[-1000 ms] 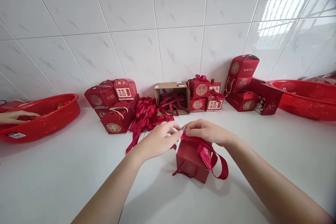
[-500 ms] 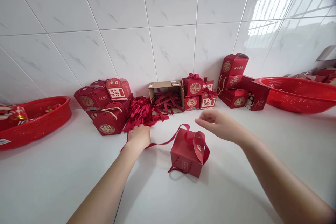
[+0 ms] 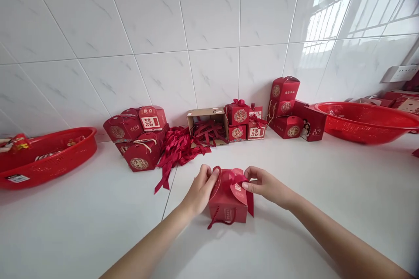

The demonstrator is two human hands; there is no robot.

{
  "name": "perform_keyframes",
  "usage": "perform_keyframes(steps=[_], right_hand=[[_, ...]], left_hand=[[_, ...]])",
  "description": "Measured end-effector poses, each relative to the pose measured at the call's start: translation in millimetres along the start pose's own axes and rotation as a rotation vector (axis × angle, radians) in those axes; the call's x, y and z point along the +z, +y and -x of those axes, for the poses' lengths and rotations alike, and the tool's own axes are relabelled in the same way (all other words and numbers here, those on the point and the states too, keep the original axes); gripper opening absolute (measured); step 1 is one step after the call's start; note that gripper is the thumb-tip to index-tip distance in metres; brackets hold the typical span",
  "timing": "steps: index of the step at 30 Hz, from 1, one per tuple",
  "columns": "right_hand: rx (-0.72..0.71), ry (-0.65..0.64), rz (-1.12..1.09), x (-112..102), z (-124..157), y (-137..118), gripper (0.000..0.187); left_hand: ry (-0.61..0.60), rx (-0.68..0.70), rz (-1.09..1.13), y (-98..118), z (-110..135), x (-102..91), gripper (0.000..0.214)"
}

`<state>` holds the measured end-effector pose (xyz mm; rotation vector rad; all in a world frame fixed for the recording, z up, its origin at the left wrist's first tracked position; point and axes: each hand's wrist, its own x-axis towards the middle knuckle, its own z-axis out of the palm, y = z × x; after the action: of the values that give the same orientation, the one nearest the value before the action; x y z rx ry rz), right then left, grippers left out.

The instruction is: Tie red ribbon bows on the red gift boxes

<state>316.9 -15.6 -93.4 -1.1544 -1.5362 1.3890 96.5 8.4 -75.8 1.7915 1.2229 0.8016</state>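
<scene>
A red gift box (image 3: 218, 204) with a twisted cord handle (image 3: 213, 219) on its near side stands in front of me on the white counter. My left hand (image 3: 197, 191) is closed on the rounded left top flap (image 3: 215, 183), thumb on its face. On the other side, my right hand (image 3: 266, 186) pinches a red ribbon (image 3: 250, 204) beside the right top flap (image 3: 238, 193). The ribbon's tail hangs down the box's right side. Part of the ribbon across the top is hidden by the flap and fingers.
Behind lie a heap of red ribbons (image 3: 178, 144) and a cardboard box (image 3: 206, 113) of red straps. Red gift boxes are stacked at left (image 3: 139, 157) and right (image 3: 288, 127). Red plastic baskets stand far left (image 3: 65, 159) and far right (image 3: 366, 128). A tiled wall (image 3: 212, 8) closes the back.
My left hand has left the ribbon heap and taken the box's left flap. My right hand has come down onto the ribbon at the box. The ribbon no longer stretches out to the left.
</scene>
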Motion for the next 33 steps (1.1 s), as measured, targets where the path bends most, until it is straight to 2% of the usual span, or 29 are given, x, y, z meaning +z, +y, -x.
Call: perform_keyframes(steps=[3, 7, 10, 16, 19, 20, 24, 25, 26, 27, 29, 30, 31, 33], right_hand=[[0.018, -0.148, -0.044, 7.5, 1.1, -4.8, 0.042], [0.003, -0.295, 0.053, 8.4, 4.2, -6.1, 0.047], [-0.013, -0.300, 0.106, 2.2, 7.5, -7.6, 0.054], [-0.076, -0.010, 0.232, -17.8, 20.4, -23.5, 0.051], [-0.123, 0.092, 0.342, -28.8, 29.7, -20.1, 0.045], [-0.137, 0.136, 0.408, -31.0, 33.1, -16.4, 0.043], [-0.165, 0.443, 0.646, -25.6, 47.8, -2.5, 0.036], [-0.160, 0.461, 0.673, -20.8, 51.5, -1.7, 0.035], [-0.148, 0.413, 0.690, -14.9, 54.9, -2.2, 0.035], [-0.136, 0.302, 0.703, -8.5, 57.7, -3.9, 0.036], [-0.130, 0.001, 0.734, 5.0, 61.0, -8.4, 0.041], [-0.135, -0.123, 0.757, 11.3, 61.4, -9.8, 0.041], [-0.143, -0.205, 0.781, 16.7, 61.2, -9.9, 0.039], [-0.141, -0.257, 0.804, 24.4, 59.9, -5.7, 0.034]], left_hand=[[-0.037, -0.108, 0.011, -0.4, 23.9, -15.4, 0.042], [-0.111, -0.215, 0.031, 1.7, 46.6, -40.0, 0.048], [-0.158, -0.255, 0.093, 3.8, 56.7, -55.2, 0.050], [-0.109, -0.240, 0.205, 9.6, 56.7, -69.3, 0.037], [-0.153, -0.256, 0.081, 5.7, 51.9, -72.5, 0.036], [-0.134, -0.260, 0.008, 2.2, 51.3, -73.2, 0.033], [0.197, -0.202, -0.342, -14.8, 61.0, -71.1, 0.024], [0.207, -0.189, -0.394, -17.3, 66.5, -68.9, 0.023], [0.146, -0.187, -0.421, -18.4, 72.7, -66.1, 0.025], [0.035, -0.193, -0.421, -18.2, 79.1, -62.7, 0.028], [-0.191, -0.207, -0.403, -14.5, 90.9, -55.3, 0.032], [-0.254, -0.216, -0.419, -11.7, 95.7, -51.9, 0.031], [-0.278, -0.229, -0.460, -8.5, 99.8, -49.2, 0.030], [-0.237, -0.279, -0.584, -1.7, 106.2, -46.1, 0.029]])
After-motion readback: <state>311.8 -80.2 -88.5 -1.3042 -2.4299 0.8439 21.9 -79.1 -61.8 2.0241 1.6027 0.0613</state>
